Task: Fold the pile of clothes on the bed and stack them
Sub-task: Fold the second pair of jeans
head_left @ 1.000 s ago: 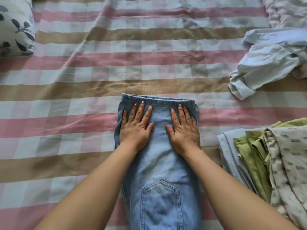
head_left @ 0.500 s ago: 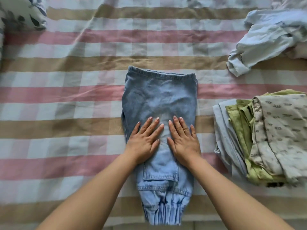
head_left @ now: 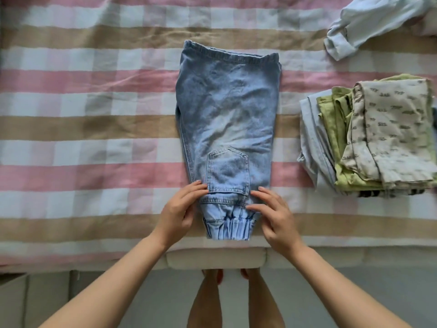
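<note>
Several folded garments sit in a stack point(head_left: 378, 138) at the bed's point(head_left: 94, 114) right. Mid-bed lie the jeans point(head_left: 227, 110), halved lengthwise. The left hand point(head_left: 182, 207) pinches their cuff edge; the right hand point(head_left: 274, 216) touches it with relaxed fingers. Cross-folding, stacking and a crumpled shirt point(head_left: 369, 22) seem to remain.

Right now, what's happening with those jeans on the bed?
A person is folding jeans on the striped bed. The left hand seems to pinch one side near the cuff, and the right hand touches the other side. A folded stack sits beside them, and a pale shirt waits unfolded.
</note>
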Demonstrator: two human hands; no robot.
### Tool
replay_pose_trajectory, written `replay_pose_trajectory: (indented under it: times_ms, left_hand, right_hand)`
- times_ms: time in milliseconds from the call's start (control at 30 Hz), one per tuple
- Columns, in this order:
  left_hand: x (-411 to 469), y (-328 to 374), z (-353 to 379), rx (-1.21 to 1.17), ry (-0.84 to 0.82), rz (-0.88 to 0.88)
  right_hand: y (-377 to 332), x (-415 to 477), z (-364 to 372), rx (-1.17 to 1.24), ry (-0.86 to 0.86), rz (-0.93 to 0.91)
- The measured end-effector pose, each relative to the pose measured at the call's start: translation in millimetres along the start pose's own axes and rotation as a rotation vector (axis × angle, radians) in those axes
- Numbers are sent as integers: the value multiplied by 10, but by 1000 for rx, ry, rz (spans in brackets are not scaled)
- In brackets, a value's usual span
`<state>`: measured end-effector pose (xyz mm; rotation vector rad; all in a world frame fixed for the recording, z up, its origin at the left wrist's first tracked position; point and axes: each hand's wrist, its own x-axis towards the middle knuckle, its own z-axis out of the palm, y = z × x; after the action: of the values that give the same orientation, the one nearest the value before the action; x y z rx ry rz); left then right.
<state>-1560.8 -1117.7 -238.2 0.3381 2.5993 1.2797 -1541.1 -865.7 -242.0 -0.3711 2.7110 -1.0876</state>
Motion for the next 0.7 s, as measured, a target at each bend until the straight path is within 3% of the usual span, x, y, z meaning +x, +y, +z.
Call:
replay_pose_trajectory:
  times_ms: [167, 300, 600, 700]
  left_hand:
    - [-47, -205, 108, 291, -148, 203]
    - [31, -184, 165, 357, -39, 255]
    - [394, 116, -76, 67, 111, 209]
    - [735, 287, -215, -209, 189, 97]
  right_hand:
    - [161, -115, 131, -124, -106, -82]
    - [182, -89, 165, -175, -100, -99]
    - [157, 322, -204, -81, 49, -71]
    - [77, 668, -454, 188, 90, -71]
